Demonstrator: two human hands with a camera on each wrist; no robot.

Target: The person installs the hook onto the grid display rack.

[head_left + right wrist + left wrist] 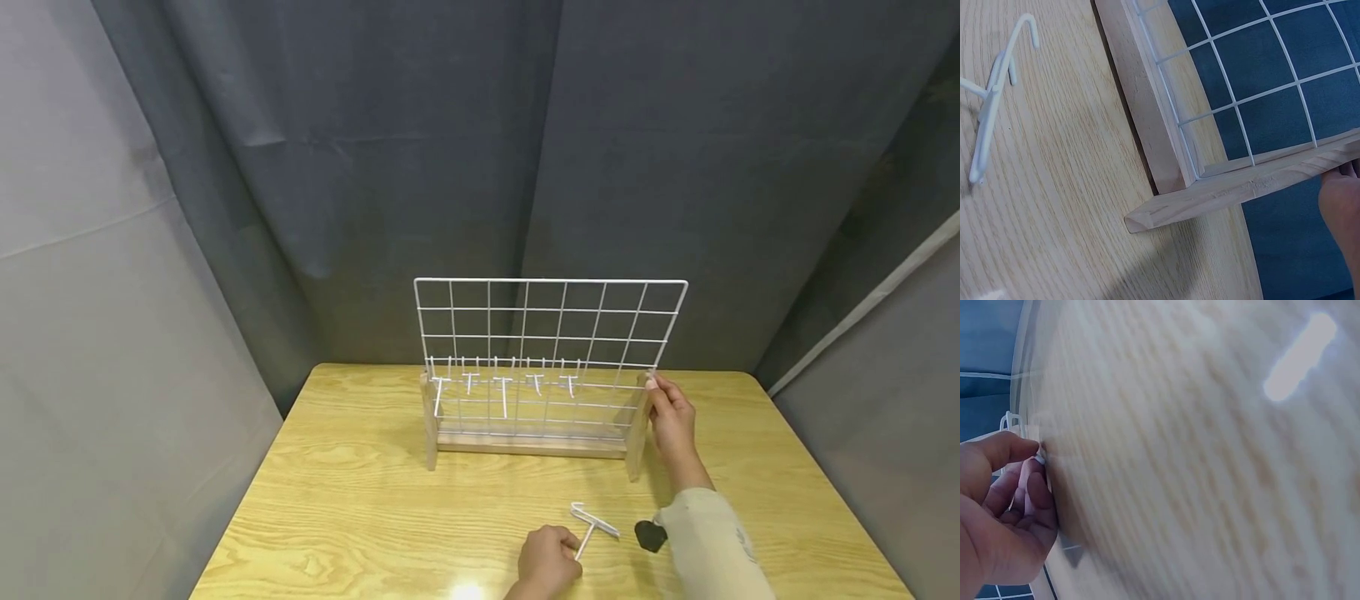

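Observation:
A white wire grid panel (pixel 550 333) stands upright in a wooden stand (pixel 528 446) on the table; several white hooks (pixel 502 392) hang along one of its lower rows. My right hand (pixel 656 387) grips the top of the stand's right post (pixel 637 446), and in the right wrist view a fingertip (pixel 1340 209) touches that post (pixel 1241 190). Near the front edge, my left hand (pixel 572 553) pinches the stem end of a loose white hook (pixel 596 523) that lies on the table. In the left wrist view, thumb and forefinger (pixel 1030 487) close on the hook's white tip (pixel 1040 460).
The light wooden table (pixel 352 500) is hemmed in by grey curtains at the back and both sides. A black wrist device (pixel 649 535) sits beside my right sleeve. The left wrist view is filled with blurred table top (pixel 1197 456).

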